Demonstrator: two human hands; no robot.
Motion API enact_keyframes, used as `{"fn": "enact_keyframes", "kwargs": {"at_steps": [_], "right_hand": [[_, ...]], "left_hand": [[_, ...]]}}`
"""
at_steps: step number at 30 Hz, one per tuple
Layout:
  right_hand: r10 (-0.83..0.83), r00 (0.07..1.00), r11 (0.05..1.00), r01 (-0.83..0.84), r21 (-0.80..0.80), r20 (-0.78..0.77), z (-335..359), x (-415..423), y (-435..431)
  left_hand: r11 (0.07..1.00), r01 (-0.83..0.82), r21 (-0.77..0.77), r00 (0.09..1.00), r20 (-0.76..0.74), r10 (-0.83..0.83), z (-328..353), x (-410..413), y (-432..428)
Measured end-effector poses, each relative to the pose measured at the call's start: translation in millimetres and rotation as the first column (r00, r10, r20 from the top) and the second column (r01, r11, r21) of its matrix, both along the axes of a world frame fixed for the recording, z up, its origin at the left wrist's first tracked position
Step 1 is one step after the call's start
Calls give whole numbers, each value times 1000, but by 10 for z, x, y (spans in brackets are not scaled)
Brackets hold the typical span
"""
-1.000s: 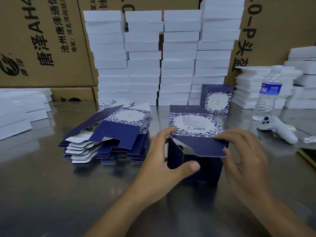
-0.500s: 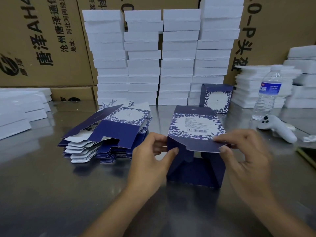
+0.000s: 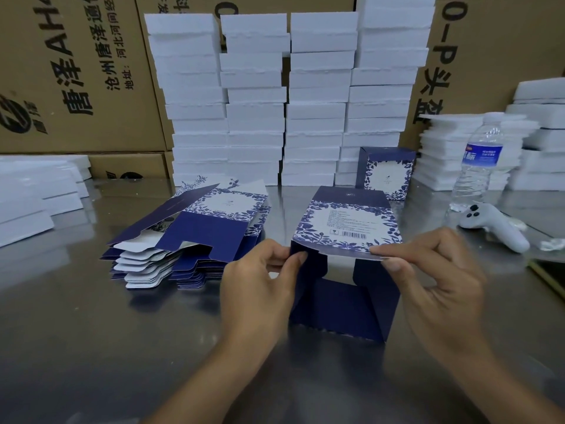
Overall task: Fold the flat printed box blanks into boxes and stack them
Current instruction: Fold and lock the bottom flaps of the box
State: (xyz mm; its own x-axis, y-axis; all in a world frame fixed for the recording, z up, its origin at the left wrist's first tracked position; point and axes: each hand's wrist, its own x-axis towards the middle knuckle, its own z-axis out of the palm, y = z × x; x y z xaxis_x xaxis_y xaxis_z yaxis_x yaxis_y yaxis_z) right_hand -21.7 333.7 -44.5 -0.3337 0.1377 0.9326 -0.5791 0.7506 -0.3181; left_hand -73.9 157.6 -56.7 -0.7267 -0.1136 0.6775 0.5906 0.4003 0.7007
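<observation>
Head view, centre frame: we are pinching the half-folded box (image 3: 345, 307), our left hand (image 3: 260, 286) gripping its left flap, our right hand (image 3: 437, 276) pinching the top panel's near-right corner.

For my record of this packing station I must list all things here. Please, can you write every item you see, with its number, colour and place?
half-folded box: one, navy with floral print, table centre, between both hands
flat blanks: one pile, navy and white, left of that box
finished box: one, navy floral, upright behind it
white blocks: four tall stacks at the back, lower piles far left and far right
cartons: several, brown, behind the stacks
water bottle: one, clear with blue label, right
controller: one, white, lying beside the bottle
table: one, grey metal
left hand: pinches the box's left edge
right hand: pinches its top panel's near right corner
</observation>
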Motion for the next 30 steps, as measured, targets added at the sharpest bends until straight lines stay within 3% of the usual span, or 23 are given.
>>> {"fn": "enact_keyframes", "kwargs": {"at_steps": [6, 11, 17, 30], "right_hand": [[-8, 1000, 999, 8, 40, 0, 0, 18, -26], [-9, 1000, 1000, 9, 21, 15, -2, 17, -34], [-4, 999, 1000, 5, -22, 32, -1, 11, -7], [-10, 1000, 1000, 11, -23, 29, -5, 8, 4]], "left_hand": [[1000, 13, 21, 1000, 6, -13, -17, -10, -6], [989, 121, 90, 989, 80, -128, 11, -31, -32], [982, 177, 60, 978, 99, -182, 15, -55, -48], [1000, -3, -14, 999, -52, 3, 0, -14, -30]]}}
